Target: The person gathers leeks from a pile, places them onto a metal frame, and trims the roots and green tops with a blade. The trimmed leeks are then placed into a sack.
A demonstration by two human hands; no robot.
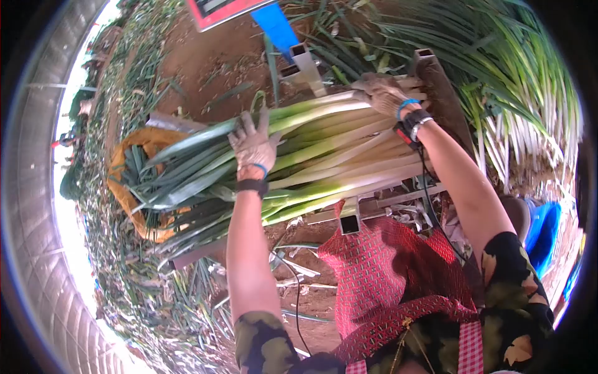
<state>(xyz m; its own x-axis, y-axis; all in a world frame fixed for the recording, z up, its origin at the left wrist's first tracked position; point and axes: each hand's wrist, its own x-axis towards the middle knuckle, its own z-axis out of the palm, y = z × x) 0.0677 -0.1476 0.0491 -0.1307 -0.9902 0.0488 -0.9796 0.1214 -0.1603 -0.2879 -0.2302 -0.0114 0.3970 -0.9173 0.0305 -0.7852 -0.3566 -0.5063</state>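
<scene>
A thick bundle of leeks lies across a metal frame in front of me, green leaves to the left and white ends to the right. My left hand, in a pale glove, rests on the green part with its fingers spread. At the white ends, my right hand is also gloved, and its fingers curl over a leek along the far edge. The undersides of its fingers are hidden. Beneath the leaf tips sits a yellow-orange sack or wrapping.
A red-edged device on a blue post stands beyond the metal frame. More leeks are heaped at the right. Cut leaves litter the soil. A black cable hangs by my right forearm; a blue object is at lower right.
</scene>
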